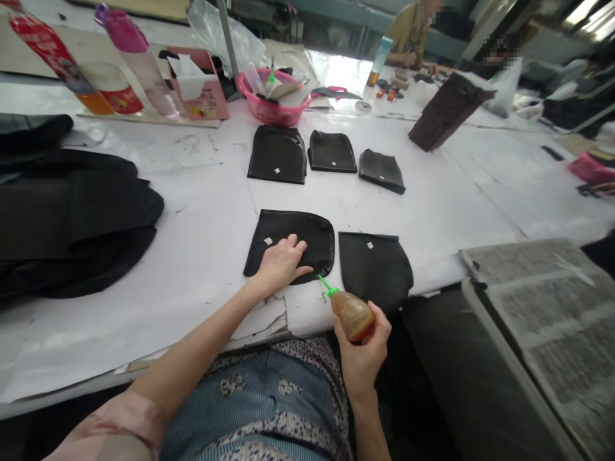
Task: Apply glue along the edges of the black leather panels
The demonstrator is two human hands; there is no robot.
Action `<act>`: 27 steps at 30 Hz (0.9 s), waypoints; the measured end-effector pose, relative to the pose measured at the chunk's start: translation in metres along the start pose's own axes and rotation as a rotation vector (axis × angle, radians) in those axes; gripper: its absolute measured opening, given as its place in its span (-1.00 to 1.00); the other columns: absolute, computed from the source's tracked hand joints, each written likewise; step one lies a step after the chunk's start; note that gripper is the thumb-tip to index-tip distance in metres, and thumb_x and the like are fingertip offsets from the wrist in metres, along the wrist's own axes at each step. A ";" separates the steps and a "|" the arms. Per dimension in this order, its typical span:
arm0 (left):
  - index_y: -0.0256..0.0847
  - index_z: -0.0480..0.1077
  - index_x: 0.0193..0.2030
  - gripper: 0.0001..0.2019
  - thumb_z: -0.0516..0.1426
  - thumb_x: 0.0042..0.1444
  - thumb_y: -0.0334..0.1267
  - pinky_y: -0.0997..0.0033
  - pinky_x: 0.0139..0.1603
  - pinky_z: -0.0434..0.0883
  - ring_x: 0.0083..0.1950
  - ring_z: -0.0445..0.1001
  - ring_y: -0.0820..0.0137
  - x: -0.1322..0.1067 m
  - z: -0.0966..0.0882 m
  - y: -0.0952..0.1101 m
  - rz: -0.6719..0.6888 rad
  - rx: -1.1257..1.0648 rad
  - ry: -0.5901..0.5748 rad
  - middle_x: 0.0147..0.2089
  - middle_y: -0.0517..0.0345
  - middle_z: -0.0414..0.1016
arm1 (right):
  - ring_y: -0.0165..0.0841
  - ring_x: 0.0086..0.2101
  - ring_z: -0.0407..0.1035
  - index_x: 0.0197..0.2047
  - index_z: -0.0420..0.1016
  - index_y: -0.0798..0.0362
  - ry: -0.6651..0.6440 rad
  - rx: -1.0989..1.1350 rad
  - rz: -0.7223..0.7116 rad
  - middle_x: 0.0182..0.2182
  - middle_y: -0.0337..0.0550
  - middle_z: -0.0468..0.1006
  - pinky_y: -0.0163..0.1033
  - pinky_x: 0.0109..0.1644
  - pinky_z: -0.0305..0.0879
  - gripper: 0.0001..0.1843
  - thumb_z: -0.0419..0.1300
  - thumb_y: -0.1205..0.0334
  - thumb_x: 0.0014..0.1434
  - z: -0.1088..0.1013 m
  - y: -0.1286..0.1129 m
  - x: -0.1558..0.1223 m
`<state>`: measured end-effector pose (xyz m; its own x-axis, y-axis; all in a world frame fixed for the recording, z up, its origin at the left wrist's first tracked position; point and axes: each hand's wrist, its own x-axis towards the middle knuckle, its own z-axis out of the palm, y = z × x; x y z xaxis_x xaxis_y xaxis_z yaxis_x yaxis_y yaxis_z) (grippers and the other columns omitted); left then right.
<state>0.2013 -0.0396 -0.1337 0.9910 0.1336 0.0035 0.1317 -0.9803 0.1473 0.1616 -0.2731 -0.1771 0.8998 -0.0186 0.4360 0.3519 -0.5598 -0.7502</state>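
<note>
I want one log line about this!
left hand: on black piece | right hand: holding amber bottle | green nozzle: at piece's edge

Bright far glare on the white tabletop [206,192], upper-right lights [581,11], blurry stretched edges.

The left hand [282,261] is hiding part of a black piece [317,238], and the right hand [361,358] is covering part of a squeeze bottle [350,314]. The left edge is cutting off the black cloth [106,211], and a person [406,32] far back is showing up blurry.
</note>
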 end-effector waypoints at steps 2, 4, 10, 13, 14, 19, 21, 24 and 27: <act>-0.17 0.32 -0.02 -0.61 0.21 0.18 0.05 0.34 -0.25 0.38 -0.05 0.43 0.19 0.000 0.001 0.000 -0.008 -0.009 -0.002 -0.01 -0.02 0.33 | -0.10 -0.01 0.44 0.18 0.30 0.08 -0.012 0.015 -0.003 0.02 0.10 0.46 0.02 0.06 0.44 -0.31 0.41 0.05 0.05 0.002 -0.001 -0.001; -0.16 0.32 -0.02 -0.62 0.21 0.18 0.04 0.34 -0.23 0.39 -0.04 0.43 0.19 0.000 0.002 0.001 -0.020 -0.022 -0.003 -0.01 -0.02 0.33 | -0.11 -0.01 0.44 0.18 0.29 0.07 -0.022 0.028 -0.008 0.02 0.10 0.46 0.02 0.06 0.44 -0.31 0.41 0.06 0.06 0.004 -0.003 -0.002; -0.19 0.31 -0.03 -0.60 0.21 0.17 0.06 0.33 -0.25 0.39 -0.05 0.44 0.18 0.000 0.005 0.005 -0.029 -0.032 0.014 0.00 -0.04 0.33 | -0.14 -0.03 0.44 0.18 0.29 0.05 -0.056 0.068 -0.032 0.01 0.07 0.46 -0.02 0.05 0.44 -0.32 0.43 0.10 0.05 0.009 -0.012 -0.004; -0.20 0.31 -0.03 -0.58 0.22 0.16 0.08 0.34 -0.29 0.38 -0.08 0.46 0.18 0.002 0.005 0.005 -0.033 -0.023 0.019 -0.01 -0.03 0.34 | -0.12 -0.02 0.44 0.18 0.29 0.06 -0.063 0.069 -0.026 0.02 0.08 0.46 0.00 0.05 0.44 -0.31 0.43 0.09 0.05 0.008 -0.012 -0.003; -0.20 0.31 -0.03 -0.57 0.21 0.16 0.08 0.34 -0.30 0.38 -0.08 0.46 0.18 0.002 0.006 0.005 -0.031 -0.021 0.025 -0.02 -0.03 0.34 | -0.11 -0.02 0.44 0.18 0.29 0.07 -0.060 0.063 -0.021 0.02 0.09 0.46 0.01 0.05 0.43 -0.30 0.43 0.08 0.04 0.008 -0.011 -0.003; -0.19 0.30 -0.02 -0.56 0.21 0.16 0.09 0.36 -0.29 0.38 -0.07 0.46 0.19 0.002 0.008 0.005 -0.038 -0.033 0.032 -0.02 -0.03 0.34 | -0.09 0.00 0.44 0.17 0.30 0.08 -0.059 0.052 -0.008 0.03 0.11 0.45 0.04 0.06 0.43 -0.29 0.43 0.04 0.03 0.007 -0.012 -0.003; -0.19 0.30 -0.01 -0.55 0.22 0.16 0.10 0.35 -0.26 0.39 -0.06 0.46 0.19 0.002 0.008 0.005 -0.044 -0.044 0.024 -0.01 -0.04 0.34 | -0.09 0.00 0.44 0.18 0.29 0.08 -0.077 0.073 -0.011 0.03 0.11 0.45 0.03 0.05 0.44 -0.29 0.42 0.04 0.04 0.008 -0.014 -0.005; -0.20 0.30 -0.01 -0.55 0.22 0.15 0.09 0.34 -0.25 0.40 -0.05 0.46 0.17 0.002 0.008 0.004 -0.048 -0.067 0.025 0.00 -0.05 0.33 | -0.09 -0.01 0.45 0.18 0.29 0.08 -0.090 0.092 -0.023 0.02 0.11 0.46 0.04 0.05 0.45 -0.30 0.42 0.06 0.04 0.010 -0.016 -0.007; -0.19 0.29 0.00 -0.56 0.22 0.16 0.07 0.33 -0.23 0.41 -0.05 0.47 0.17 0.001 0.006 0.001 -0.051 -0.104 0.010 0.01 -0.04 0.33 | -0.08 -0.01 0.44 0.17 0.31 0.08 -0.074 0.068 -0.007 0.02 0.10 0.45 0.05 0.06 0.44 -0.29 0.43 0.05 0.03 0.008 -0.015 -0.005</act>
<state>0.2028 -0.0412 -0.1395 0.9828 0.1845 0.0031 0.1779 -0.9519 0.2495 0.1538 -0.2582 -0.1718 0.9129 0.0482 0.4052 0.3728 -0.5024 -0.7802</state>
